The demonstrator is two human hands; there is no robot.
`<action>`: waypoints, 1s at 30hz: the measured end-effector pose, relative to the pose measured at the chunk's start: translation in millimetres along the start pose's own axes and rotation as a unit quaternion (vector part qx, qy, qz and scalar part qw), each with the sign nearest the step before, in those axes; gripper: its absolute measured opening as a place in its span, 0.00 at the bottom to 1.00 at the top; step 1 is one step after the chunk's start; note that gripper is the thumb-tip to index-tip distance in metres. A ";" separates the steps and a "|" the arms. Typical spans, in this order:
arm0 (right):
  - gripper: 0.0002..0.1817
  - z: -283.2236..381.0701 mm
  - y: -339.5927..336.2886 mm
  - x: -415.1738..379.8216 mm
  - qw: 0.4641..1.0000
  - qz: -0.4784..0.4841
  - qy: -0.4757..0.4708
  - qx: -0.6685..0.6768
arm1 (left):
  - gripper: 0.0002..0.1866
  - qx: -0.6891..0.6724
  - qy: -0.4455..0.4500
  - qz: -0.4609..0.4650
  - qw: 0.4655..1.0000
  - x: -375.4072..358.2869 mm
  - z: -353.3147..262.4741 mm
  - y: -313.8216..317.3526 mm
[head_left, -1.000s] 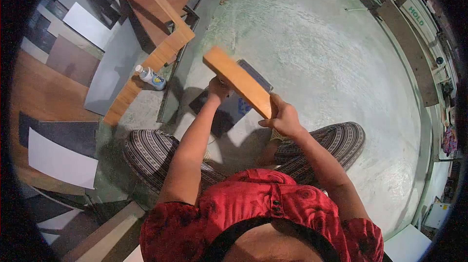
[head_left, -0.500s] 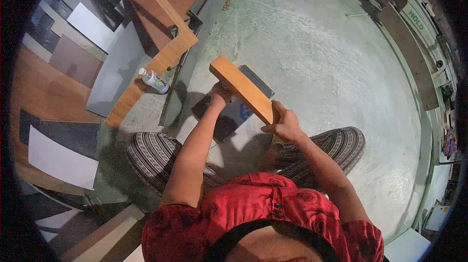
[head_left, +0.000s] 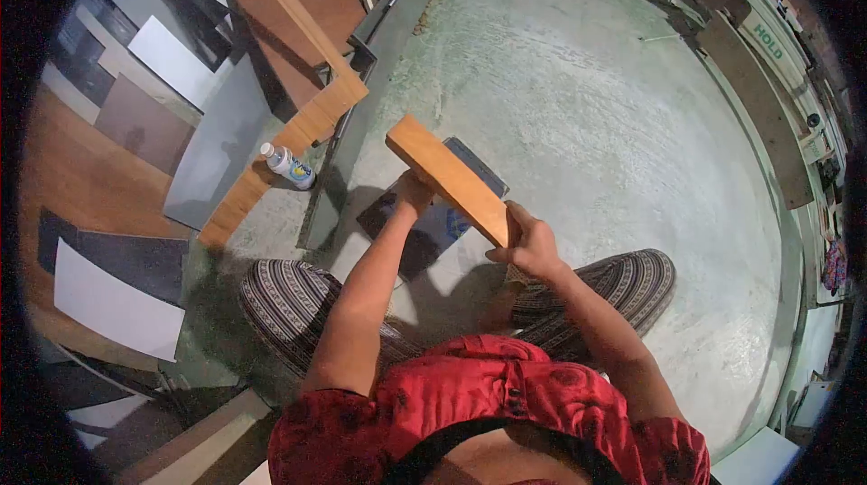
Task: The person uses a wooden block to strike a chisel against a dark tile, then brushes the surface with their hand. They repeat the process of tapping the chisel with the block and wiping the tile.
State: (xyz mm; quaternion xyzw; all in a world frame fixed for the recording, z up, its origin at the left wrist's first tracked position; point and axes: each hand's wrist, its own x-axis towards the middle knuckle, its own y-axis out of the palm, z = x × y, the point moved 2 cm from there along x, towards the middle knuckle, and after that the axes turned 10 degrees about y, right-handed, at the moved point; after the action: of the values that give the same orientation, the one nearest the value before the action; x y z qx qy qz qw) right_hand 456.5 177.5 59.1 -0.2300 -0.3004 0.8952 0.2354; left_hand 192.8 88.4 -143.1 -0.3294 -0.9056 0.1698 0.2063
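I sit cross-legged on a concrete floor and hold an orange-brown wooden board [head_left: 447, 176] up in front of me, tilted from upper left to lower right. My right hand [head_left: 533, 246] grips its near lower end. My left hand [head_left: 415, 189] is under the board's far part, mostly hidden behind it. Below the board a dark panel [head_left: 424, 219] with a blue mark lies on the floor.
A small plastic bottle [head_left: 289, 166] lies on the floor to the left. Wooden boards and grey, white and brown laminate sheets [head_left: 226, 133] are stacked along the left. Open concrete floor [head_left: 614, 106] spreads ahead and right; shelves and a "HOLD" sign [head_left: 770, 41] line the far right.
The board with both hands has shifted slightly down and toward me in the view; the camera view has tilted a little. Grip on the board is unchanged.
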 end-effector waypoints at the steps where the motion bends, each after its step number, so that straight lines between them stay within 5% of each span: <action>1: 0.45 -2.9 3.9 1.0 1.000 0.001 -0.003 0.000 | 0.19 -0.049 0.023 0.017 0.998 0.1 -5.0 -1.0; 2: 0.46 -7.8 9.0 3.1 0.996 -0.008 -0.024 0.087 | 0.19 -0.098 0.046 0.035 0.993 -1.0 -10.9 -0.8; 3: 0.47 -11.2 11.7 4.3 0.983 -0.017 -0.045 0.175 | 0.18 0.042 0.071 0.068 0.994 -4.7 -81.4 -26.2; 8: 0.46 -2.7 3.3 3.3 0.998 0.003 0.012 0.067 | 0.19 0.016 0.082 0.077 0.994 1.3 -45.2 -8.3; 10: 0.46 8.5 -3.3 -1.1 0.999 0.023 0.040 0.025 | 0.19 0.146 -0.038 0.108 0.983 4.1 -40.4 -9.1; 12: 0.47 13.3 -6.9 -5.7 0.998 0.017 0.025 0.049 | 0.20 0.030 -0.067 0.065 0.995 -4.1 -39.6 -14.3; 14: 0.48 2.0 -0.1 -2.2 0.997 -0.002 -0.010 0.081 | 0.21 0.046 0.085 0.072 0.993 -1.9 -52.3 -14.6; 15: 0.48 -3.0 2.9 0.0 0.992 -0.020 -0.045 0.113 | 0.21 0.048 0.089 0.072 0.992 -0.8 -49.0 -14.7; 17: 0.48 -9.9 7.5 2.3 0.994 -0.010 -0.027 0.103 | 0.20 0.296 0.164 0.175 0.925 0.8 -32.7 -6.6; 18: 0.48 -11.1 7.3 4.9 0.996 0.003 -0.007 0.091 | 0.20 0.298 0.169 0.173 0.923 -0.1 -19.6 -0.1; 19: 0.47 -3.5 2.6 3.6 0.999 0.019 0.039 0.017 | 0.19 0.085 0.061 0.112 0.988 -2.5 -1.7 4.8; 20: 0.47 0.3 -0.6 2.6 0.999 0.014 0.036 0.018 | 0.18 -0.133 -0.050 0.046 0.989 -4.8 9.0 6.8; 21: 0.47 2.2 -3.0 1.0 0.999 0.003 0.030 0.011 | 0.19 -0.228 -0.067 -0.053 0.970 -5.7 -3.2 6.2; 22: 0.47 1.2 -3.5 -1.4 1.000 -0.005 0.024 0.003 | 0.19 -0.228 -0.063 -0.054 0.970 -4.9 -19.2 -1.9; 24: 0.47 -9.5 3.3 1.1 0.998 -0.044 -0.025 0.022 | 0.19 0.043 -0.022 0.089 0.995 -3.1 -42.8 -10.4; 28: 0.46 -9.9 4.1 0.8 0.997 -0.041 -0.023 0.060 | 0.20 0.240 0.078 0.149 0.956 -2.7 -36.4 -3.6; 29: 0.46 -9.0 3.3 1.8 0.999 -0.032 -0.014 0.019 | 0.23 0.407 0.318 0.080 0.853 -2.4 -22.6 5.5; 30: 0.46 -2.4 -2.0 0.0 0.999 -0.037 -0.017 0.020 | 0.23 0.408 0.322 0.078 0.851 -5.0 -27.5 5.6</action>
State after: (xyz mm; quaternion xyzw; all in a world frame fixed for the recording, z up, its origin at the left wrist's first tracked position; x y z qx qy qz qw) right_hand 458.4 180.0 58.7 -0.1985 -0.2947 0.8955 0.2679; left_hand 212.6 93.8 -123.3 -0.3212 -0.6090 0.4241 0.5883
